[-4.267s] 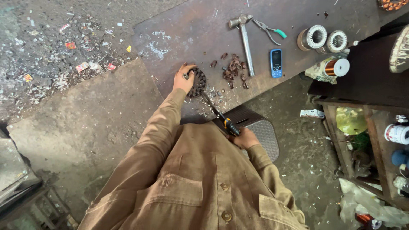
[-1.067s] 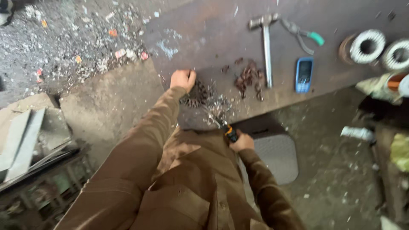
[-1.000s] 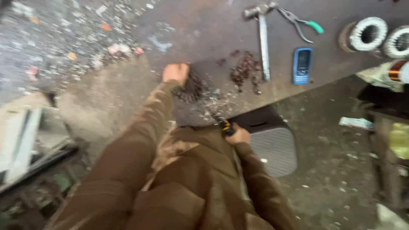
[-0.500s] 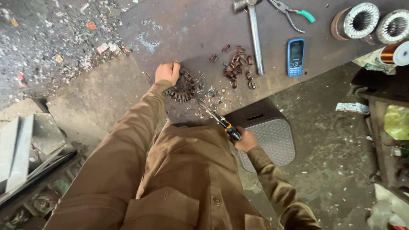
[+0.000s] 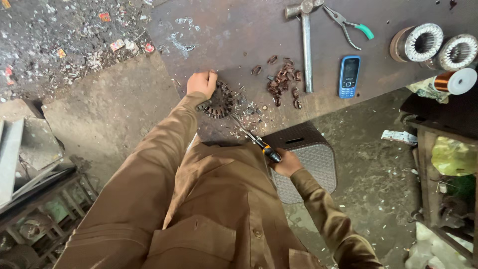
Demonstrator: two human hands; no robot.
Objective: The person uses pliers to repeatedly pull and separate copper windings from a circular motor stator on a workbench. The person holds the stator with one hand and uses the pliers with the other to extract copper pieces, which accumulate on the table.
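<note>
Two bare hands work a round, toothed, rusty stator core (image 5: 219,101) lying at the near edge of the scuffed dark metal table (image 5: 229,35): the left hand (image 5: 201,82) clamps its rim, the right hand (image 5: 285,163) fists a slim orange-handled screwdriver (image 5: 254,139).

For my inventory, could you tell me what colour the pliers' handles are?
Teal-green on the pliers, seen in the head view.

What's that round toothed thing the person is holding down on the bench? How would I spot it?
Start at the big dark metal bench across the top of the view. Near its front edge, the left hand presses on a dark toothed ring, with a screwdriver from the right hand reaching into it. Unlike the two pale wound rings at far right, it is blackened and bare.
</note>
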